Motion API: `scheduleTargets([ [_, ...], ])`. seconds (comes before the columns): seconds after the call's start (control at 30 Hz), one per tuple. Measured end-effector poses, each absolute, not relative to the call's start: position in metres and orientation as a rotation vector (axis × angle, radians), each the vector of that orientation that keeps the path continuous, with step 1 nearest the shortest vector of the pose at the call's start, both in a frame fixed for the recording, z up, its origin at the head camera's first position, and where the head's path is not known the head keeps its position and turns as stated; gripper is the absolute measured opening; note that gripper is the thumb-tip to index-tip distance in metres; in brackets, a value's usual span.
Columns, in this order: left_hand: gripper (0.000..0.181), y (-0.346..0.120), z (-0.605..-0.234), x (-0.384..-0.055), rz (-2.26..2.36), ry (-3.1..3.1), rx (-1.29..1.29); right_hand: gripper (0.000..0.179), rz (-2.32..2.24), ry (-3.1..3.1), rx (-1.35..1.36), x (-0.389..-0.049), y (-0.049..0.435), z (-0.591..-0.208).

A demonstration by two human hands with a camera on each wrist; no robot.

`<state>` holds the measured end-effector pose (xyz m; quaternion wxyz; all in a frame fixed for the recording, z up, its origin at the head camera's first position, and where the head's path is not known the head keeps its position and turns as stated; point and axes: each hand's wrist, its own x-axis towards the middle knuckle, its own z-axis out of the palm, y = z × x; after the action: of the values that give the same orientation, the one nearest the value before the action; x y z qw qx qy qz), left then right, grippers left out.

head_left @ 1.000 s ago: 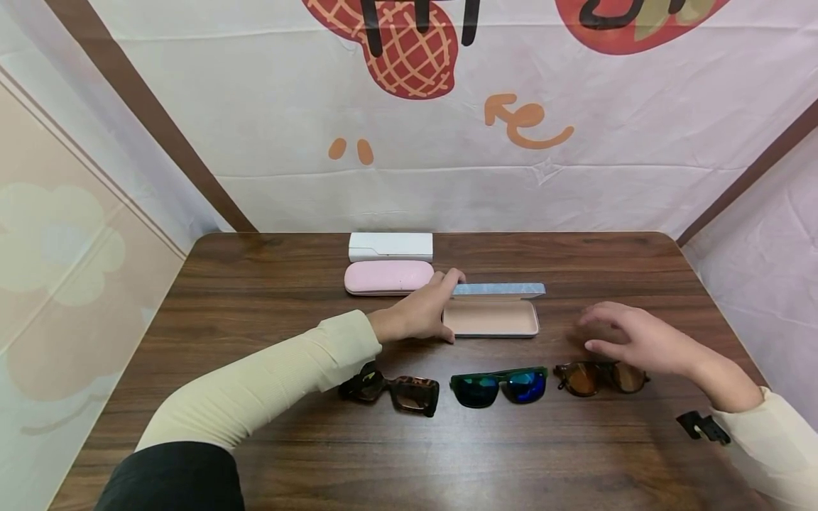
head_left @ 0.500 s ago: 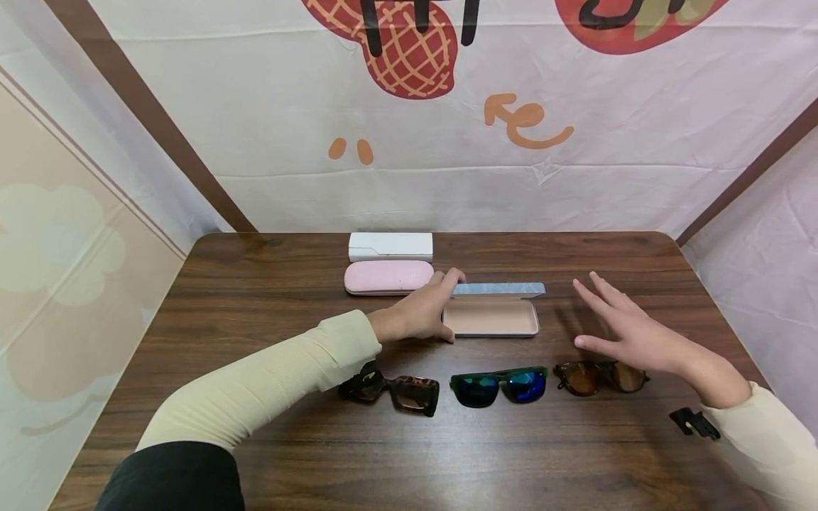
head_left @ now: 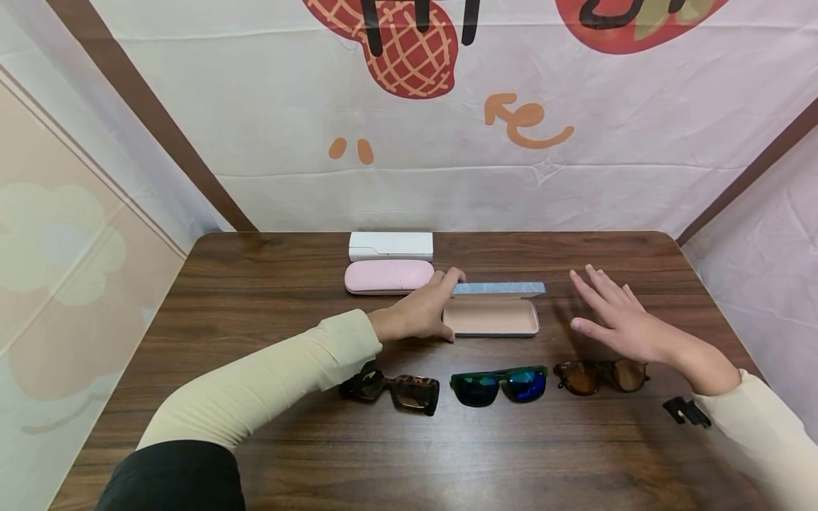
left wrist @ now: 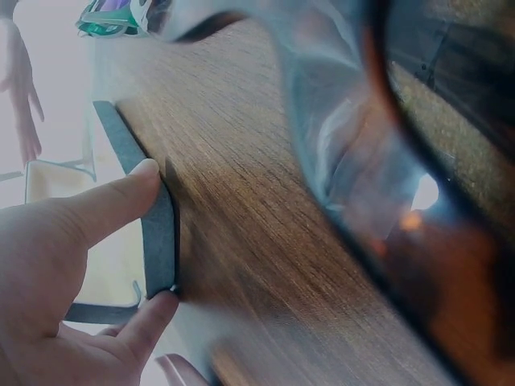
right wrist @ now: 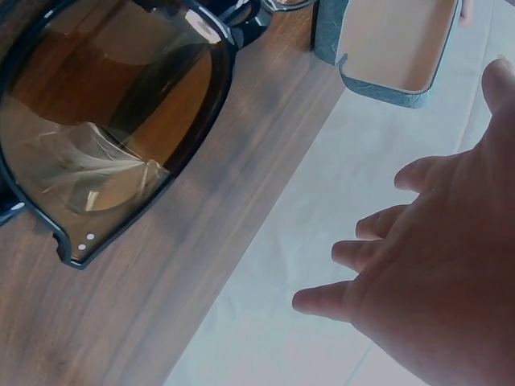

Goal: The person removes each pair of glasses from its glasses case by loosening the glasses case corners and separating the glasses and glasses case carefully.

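A glasses case with a beige lining and a blue-grey shell lies with its lid raised. My left hand grips its left end, thumb at the front and fingers toward the back. The left wrist view shows thumb and a finger against the case's rim. To the right of the case, my right hand hovers with spread, straight fingers and holds nothing. Just below that hand lie amber-lensed sunglasses, which loom large in the right wrist view.
Blue-mirrored sunglasses lie in front of the case. Tortoiseshell sunglasses are partly hidden by the left sleeve. A pink case and a white case stand shut behind, near the far edge of the wooden table.
My right hand has straightened and spread its fingers. It has moved away from me, past the amber-lensed sunglasses. The left hand and the case stay in place.
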<state>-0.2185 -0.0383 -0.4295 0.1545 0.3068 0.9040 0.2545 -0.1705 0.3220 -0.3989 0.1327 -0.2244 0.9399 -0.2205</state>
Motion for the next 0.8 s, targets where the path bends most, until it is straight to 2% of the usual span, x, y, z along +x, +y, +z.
scheduleTargets([
  [0.8,0.097,-0.037,-0.431,-0.220,0.715,2.592,0.853,0.073,-0.665,2.621,-0.636,-0.189,0.304,-0.392],
])
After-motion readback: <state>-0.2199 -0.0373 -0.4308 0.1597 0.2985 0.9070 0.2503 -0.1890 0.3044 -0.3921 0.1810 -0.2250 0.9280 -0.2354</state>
